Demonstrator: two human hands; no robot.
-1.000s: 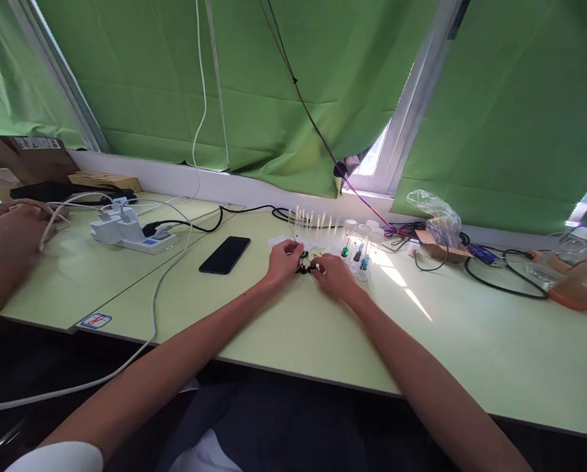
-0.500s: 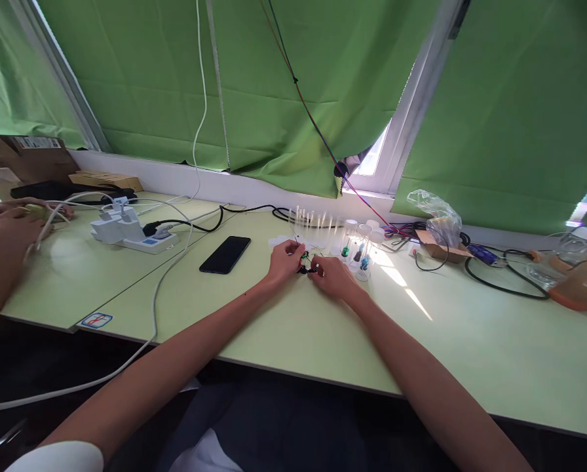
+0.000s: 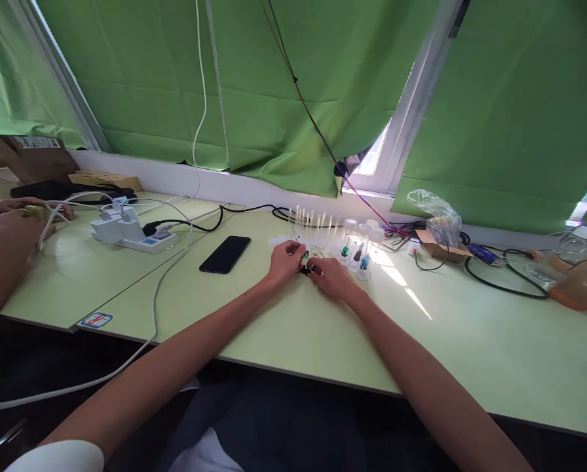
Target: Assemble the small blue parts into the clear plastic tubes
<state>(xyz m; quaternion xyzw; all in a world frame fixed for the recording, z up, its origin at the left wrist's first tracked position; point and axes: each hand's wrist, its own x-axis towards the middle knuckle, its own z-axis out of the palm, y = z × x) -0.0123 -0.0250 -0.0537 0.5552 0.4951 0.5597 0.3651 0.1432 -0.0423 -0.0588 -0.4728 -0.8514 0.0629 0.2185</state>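
Observation:
My left hand (image 3: 286,260) is closed in a pinch over the table, with a small green piece (image 3: 306,256) at its fingertips. A thin dark rod sticks up beside its thumb; whether it belongs to that piece I cannot tell. Just to the right, my right hand (image 3: 331,275) has its fingers curled together beside small black pieces (image 3: 305,269); what it grips is hidden. Behind both hands stand several clear tubes (image 3: 323,229). Nearer the right wrist, other clear tubes hold a green-hubbed needle tip (image 3: 345,251) and a blue-hubbed one (image 3: 365,262).
A black phone (image 3: 225,254) lies left of my hands. Farther left are a white power strip (image 3: 141,236) with cables and another person's hands (image 3: 16,226). On the right sit a small open carton (image 3: 443,244), black cables and an orange bottle (image 3: 581,282).
My right hand's fingers have shifted slightly around the small black pieces. The left hand stays almost in place.

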